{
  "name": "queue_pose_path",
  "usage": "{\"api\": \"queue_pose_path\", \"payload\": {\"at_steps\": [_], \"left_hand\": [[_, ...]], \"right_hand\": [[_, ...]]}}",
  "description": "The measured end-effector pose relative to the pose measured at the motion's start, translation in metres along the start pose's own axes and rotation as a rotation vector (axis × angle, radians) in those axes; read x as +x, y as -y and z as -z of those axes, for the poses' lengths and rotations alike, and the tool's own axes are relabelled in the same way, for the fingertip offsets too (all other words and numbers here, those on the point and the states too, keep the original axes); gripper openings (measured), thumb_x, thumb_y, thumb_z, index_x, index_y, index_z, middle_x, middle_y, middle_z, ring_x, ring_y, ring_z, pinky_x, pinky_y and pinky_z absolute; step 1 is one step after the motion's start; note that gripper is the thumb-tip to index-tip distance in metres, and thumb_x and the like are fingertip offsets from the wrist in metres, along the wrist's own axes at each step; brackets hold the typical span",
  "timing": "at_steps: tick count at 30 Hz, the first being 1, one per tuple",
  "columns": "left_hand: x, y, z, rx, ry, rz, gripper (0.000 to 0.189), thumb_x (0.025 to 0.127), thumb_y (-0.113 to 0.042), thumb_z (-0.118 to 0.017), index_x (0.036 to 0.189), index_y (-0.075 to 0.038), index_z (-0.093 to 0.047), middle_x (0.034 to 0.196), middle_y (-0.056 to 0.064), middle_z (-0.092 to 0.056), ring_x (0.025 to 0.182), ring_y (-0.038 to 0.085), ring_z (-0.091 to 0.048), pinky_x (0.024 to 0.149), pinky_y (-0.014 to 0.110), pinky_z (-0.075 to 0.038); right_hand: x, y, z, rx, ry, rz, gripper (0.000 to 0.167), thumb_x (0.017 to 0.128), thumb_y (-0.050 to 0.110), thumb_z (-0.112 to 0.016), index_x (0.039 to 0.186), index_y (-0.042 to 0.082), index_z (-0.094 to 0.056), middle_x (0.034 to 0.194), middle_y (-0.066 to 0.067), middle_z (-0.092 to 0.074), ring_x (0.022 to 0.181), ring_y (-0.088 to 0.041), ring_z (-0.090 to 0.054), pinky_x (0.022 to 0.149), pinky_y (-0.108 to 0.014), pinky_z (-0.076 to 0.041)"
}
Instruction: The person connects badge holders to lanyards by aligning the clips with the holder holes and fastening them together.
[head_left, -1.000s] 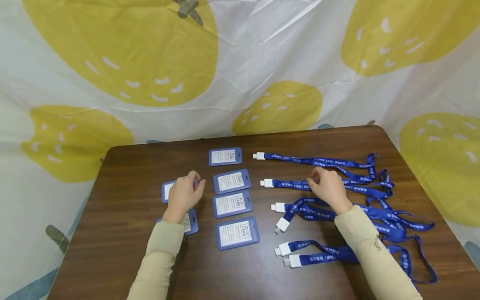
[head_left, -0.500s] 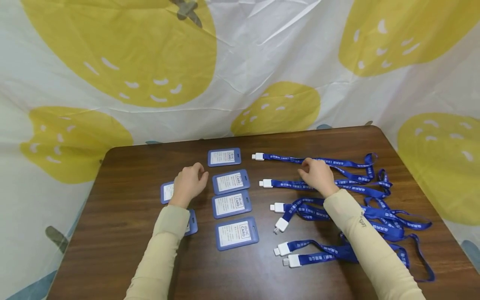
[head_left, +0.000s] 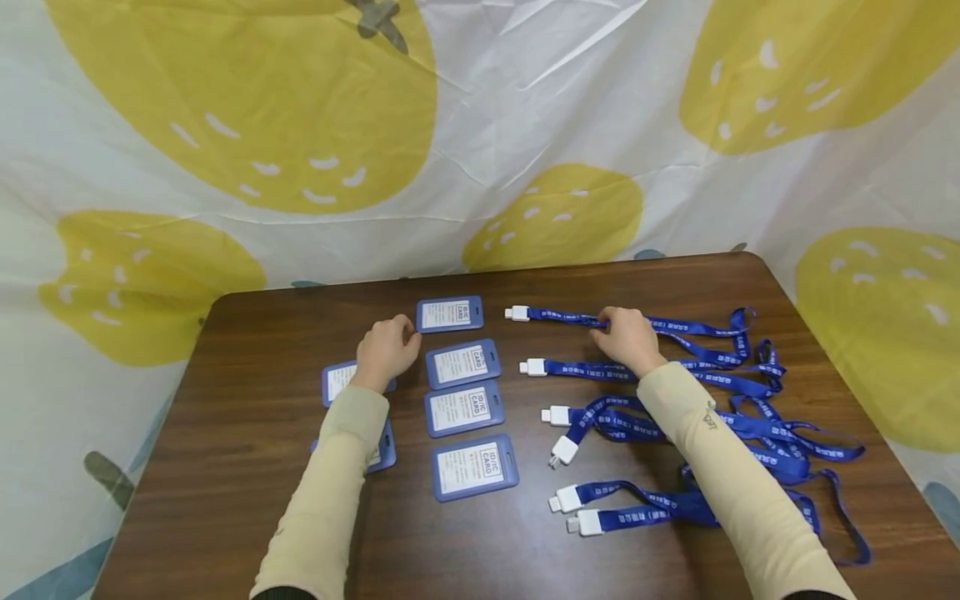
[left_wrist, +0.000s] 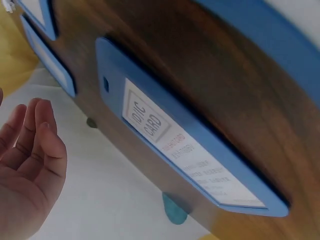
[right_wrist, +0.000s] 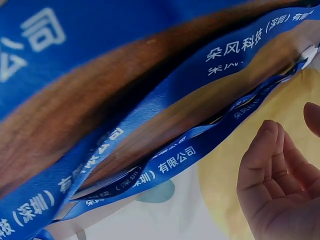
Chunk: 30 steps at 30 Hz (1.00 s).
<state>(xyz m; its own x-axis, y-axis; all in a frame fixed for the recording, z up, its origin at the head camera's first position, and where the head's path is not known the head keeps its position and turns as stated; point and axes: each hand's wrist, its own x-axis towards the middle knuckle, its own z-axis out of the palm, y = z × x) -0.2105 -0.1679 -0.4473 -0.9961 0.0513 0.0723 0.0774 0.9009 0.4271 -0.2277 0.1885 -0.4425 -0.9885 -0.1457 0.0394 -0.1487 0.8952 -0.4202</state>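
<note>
My left hand (head_left: pixel 385 353) hovers just below the left end of the topmost blue card holder (head_left: pixel 450 314). In the left wrist view its fingers bend loosely, the thumb beside them, and they hold nothing; another card holder (left_wrist: pixel 170 140) lies close to the camera. My right hand (head_left: pixel 630 340) is over the topmost blue lanyard (head_left: pixel 558 317), fingertips right at the strap in the head view. From the right wrist the gently curved fingers (right_wrist: pixel 275 170) show nothing between them and the thumb, with printed blue straps alongside. The top lanyard's white clip (head_left: pixel 517 313) points toward the top card holder.
Below the top card holder, more card holders (head_left: pixel 474 467) form a column, with two others (head_left: pixel 337 382) to the left, partly behind the left arm. Several lanyards (head_left: pixel 637 515) lie on the right, their straps overlapping. A fruit-patterned cloth (head_left: pixel 517 100) hangs behind the brown table (head_left: pixel 225 467).
Both hands have moved away from the body: the left up toward the top card holder, the right up and left from the second lanyard to the top one. Cards and lanyards have stayed put.
</note>
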Motion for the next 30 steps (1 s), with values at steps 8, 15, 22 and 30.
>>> {"api": "queue_pose_path", "payload": {"at_steps": [8, 15, 22, 30], "left_hand": [[0.016, 0.000, -0.001, 0.010, 0.034, 0.021, 0.022, 0.085, -0.020, -0.054, 0.096, -0.002, -0.060, 0.090, 0.016, -0.063, 0.072, 0.032, -0.058, 0.063, 0.047, -0.048], [0.031, 0.005, -0.005, 0.002, 0.083, 0.076, 0.024, 0.085, -0.021, -0.050, 0.098, -0.002, -0.059, 0.096, 0.016, -0.062, 0.082, 0.033, -0.058, 0.069, 0.048, -0.048], [0.039, 0.007, -0.007, 0.017, 0.030, 0.093, 0.020, 0.082, -0.017, -0.049, 0.090, -0.002, -0.059, 0.091, 0.015, -0.062, 0.077, 0.030, -0.058, 0.064, 0.046, -0.048], [0.045, 0.008, -0.008, 0.026, 0.059, 0.115, 0.028, 0.084, -0.018, -0.049, 0.104, 0.000, -0.057, 0.102, 0.020, -0.058, 0.092, 0.035, -0.056, 0.073, 0.049, -0.047]], "right_hand": [[0.014, 0.003, -0.005, -0.026, 0.020, -0.002, 0.036, 0.082, 0.020, -0.063, 0.110, -0.003, -0.061, 0.102, -0.022, -0.063, 0.087, -0.038, -0.059, 0.072, -0.051, -0.048], [0.025, 0.007, -0.007, -0.066, 0.035, -0.008, 0.038, 0.080, 0.021, -0.062, 0.109, -0.003, -0.062, 0.107, -0.025, -0.060, 0.096, -0.042, -0.056, 0.078, -0.051, -0.046], [0.032, 0.013, -0.008, -0.057, 0.074, -0.060, 0.039, 0.082, 0.022, -0.061, 0.113, -0.002, -0.060, 0.111, -0.024, -0.059, 0.098, -0.041, -0.056, 0.079, -0.051, -0.046], [0.039, 0.018, -0.010, -0.062, 0.092, -0.083, 0.039, 0.084, 0.023, -0.060, 0.114, -0.002, -0.060, 0.112, -0.023, -0.059, 0.099, -0.040, -0.056, 0.077, -0.050, -0.047]]}}
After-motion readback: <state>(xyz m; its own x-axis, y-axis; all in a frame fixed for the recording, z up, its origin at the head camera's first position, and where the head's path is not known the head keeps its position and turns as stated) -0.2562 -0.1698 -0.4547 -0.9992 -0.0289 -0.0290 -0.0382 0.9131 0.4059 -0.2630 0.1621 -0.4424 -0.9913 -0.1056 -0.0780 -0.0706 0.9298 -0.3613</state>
